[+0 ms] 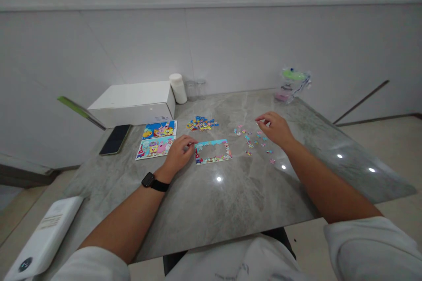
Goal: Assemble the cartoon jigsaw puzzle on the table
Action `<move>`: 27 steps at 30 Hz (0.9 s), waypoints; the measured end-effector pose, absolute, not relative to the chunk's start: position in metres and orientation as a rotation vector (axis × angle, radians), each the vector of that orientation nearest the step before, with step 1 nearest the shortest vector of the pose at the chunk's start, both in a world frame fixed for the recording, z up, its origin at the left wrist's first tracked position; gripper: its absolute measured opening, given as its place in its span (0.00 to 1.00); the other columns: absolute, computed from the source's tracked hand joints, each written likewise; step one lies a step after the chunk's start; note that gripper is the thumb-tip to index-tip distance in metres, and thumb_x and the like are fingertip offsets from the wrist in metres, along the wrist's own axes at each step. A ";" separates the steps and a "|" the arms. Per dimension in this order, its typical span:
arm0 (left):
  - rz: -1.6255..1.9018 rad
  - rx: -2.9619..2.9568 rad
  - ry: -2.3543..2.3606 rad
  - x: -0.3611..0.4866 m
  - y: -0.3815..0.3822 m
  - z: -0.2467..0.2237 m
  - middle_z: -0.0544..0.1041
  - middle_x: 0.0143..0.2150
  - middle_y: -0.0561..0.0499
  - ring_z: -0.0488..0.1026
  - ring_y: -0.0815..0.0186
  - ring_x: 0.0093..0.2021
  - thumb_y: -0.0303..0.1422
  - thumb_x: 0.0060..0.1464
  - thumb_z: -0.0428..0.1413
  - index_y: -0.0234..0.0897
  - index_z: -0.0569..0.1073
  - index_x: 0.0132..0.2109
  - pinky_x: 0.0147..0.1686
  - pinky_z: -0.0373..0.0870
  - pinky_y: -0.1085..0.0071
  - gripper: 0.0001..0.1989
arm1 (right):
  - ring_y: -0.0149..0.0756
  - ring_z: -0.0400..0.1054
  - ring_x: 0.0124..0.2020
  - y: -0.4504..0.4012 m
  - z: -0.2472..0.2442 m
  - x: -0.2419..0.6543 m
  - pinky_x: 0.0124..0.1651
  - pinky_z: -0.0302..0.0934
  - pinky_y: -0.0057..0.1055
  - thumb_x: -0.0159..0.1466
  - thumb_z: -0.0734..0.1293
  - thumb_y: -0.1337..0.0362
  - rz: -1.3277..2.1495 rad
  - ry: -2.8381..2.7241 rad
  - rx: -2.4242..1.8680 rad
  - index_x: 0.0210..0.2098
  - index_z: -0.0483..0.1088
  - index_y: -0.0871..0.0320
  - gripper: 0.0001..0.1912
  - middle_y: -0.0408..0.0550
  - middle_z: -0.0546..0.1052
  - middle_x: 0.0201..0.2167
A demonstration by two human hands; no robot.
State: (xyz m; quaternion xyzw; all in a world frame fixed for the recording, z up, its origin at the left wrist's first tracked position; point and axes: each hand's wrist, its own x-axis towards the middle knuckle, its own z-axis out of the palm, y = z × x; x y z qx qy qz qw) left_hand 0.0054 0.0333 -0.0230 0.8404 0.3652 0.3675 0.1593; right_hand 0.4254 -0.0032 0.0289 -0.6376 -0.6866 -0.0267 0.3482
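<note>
A partly built jigsaw puzzle [227, 156] lies on the grey table, its border joined around a bare middle. My left hand [180, 153] rests at the border's upper left corner with fingers curled together; whatever may be in them is too small to make out. My right hand [276, 129] hovers over the right side of the loose puzzle pieces [248, 138], thumb and fingertips pinched on a small puzzle piece [257, 123]. Left of my left hand lies a colourful cartoon picture sheet [154, 146]. A pile of blue and yellow pieces [201, 123] sits behind the border.
A black phone [115, 139] and a white box [132, 101] are at the left. Beside the box stand a white bottle [178, 88] and two clear jars [201, 89]. A plastic bag [290, 85] sits at the back right. A white device [46, 232] is at the lower left.
</note>
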 end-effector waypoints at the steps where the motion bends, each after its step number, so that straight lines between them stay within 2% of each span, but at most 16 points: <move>1: 1.054 2.402 1.040 0.006 0.033 -0.023 0.81 0.45 0.47 0.78 0.59 0.48 0.31 0.66 0.52 0.40 0.79 0.44 0.51 0.74 0.60 0.10 | 0.40 0.72 0.34 -0.005 0.019 0.433 0.47 0.69 0.41 0.65 0.67 0.64 -0.065 -1.749 -1.687 0.39 0.81 0.54 0.09 0.52 0.80 0.39; 3: 1.050 2.398 1.044 0.006 0.034 -0.024 0.81 0.44 0.47 0.78 0.59 0.48 0.32 0.67 0.52 0.40 0.79 0.45 0.51 0.74 0.60 0.10 | 0.42 0.73 0.35 -0.007 0.004 0.447 0.49 0.69 0.43 0.65 0.66 0.64 -0.076 -1.687 -1.743 0.40 0.81 0.55 0.10 0.53 0.80 0.39; 8: 1.050 2.345 1.111 0.002 0.037 -0.027 0.81 0.45 0.47 0.78 0.60 0.45 0.34 0.67 0.52 0.40 0.80 0.45 0.48 0.74 0.62 0.11 | 0.47 0.74 0.46 -0.006 -0.010 0.477 0.55 0.68 0.45 0.66 0.65 0.63 -0.162 -1.599 -1.769 0.43 0.81 0.54 0.12 0.56 0.78 0.46; 14: 1.036 2.323 1.149 0.003 0.036 -0.023 0.80 0.44 0.47 0.77 0.61 0.44 0.35 0.65 0.53 0.40 0.80 0.44 0.46 0.74 0.64 0.11 | 0.42 0.73 0.37 -0.006 -0.015 0.491 0.51 0.68 0.43 0.66 0.65 0.64 -0.104 -1.582 -1.841 0.44 0.81 0.55 0.12 0.54 0.80 0.44; 21: 1.051 2.313 1.161 0.005 0.034 -0.018 0.80 0.44 0.47 0.77 0.61 0.44 0.34 0.64 0.54 0.40 0.81 0.43 0.46 0.74 0.63 0.10 | 0.40 0.73 0.38 -0.008 -0.015 0.480 0.52 0.68 0.41 0.67 0.66 0.63 -0.075 -1.640 -1.819 0.46 0.80 0.54 0.12 0.53 0.79 0.46; 27: 1.041 2.318 1.183 0.006 0.032 -0.014 0.80 0.44 0.47 0.76 0.60 0.44 0.33 0.62 0.55 0.40 0.81 0.43 0.46 0.75 0.62 0.10 | 0.40 0.73 0.41 -0.014 -0.001 0.496 0.53 0.69 0.41 0.67 0.65 0.64 -0.153 -1.480 -1.852 0.48 0.80 0.54 0.14 0.54 0.77 0.49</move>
